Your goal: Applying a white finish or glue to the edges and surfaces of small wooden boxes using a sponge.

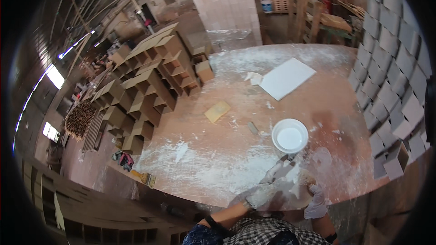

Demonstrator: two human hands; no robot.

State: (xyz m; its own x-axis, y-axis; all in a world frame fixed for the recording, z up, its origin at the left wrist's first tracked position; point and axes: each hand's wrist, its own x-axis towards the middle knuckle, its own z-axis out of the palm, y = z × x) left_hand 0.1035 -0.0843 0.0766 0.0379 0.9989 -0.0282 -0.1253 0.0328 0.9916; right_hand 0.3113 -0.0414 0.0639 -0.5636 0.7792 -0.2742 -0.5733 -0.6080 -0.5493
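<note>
The left hand (265, 186), in a dusty glove, is stretched flat and open on the worktop (218, 154). The right hand (313, 195) is closed around a rag (297, 186), beside the white bowl (289, 136).

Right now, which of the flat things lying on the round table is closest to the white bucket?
The small grey tool, just left of the white bucket. The yellow sponge lies further left, and the large white tile lies further back on the table.

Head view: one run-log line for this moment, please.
left hand: gloved, on table | right hand: holding pale lump | white bucket: ahead | white board: far side
</note>
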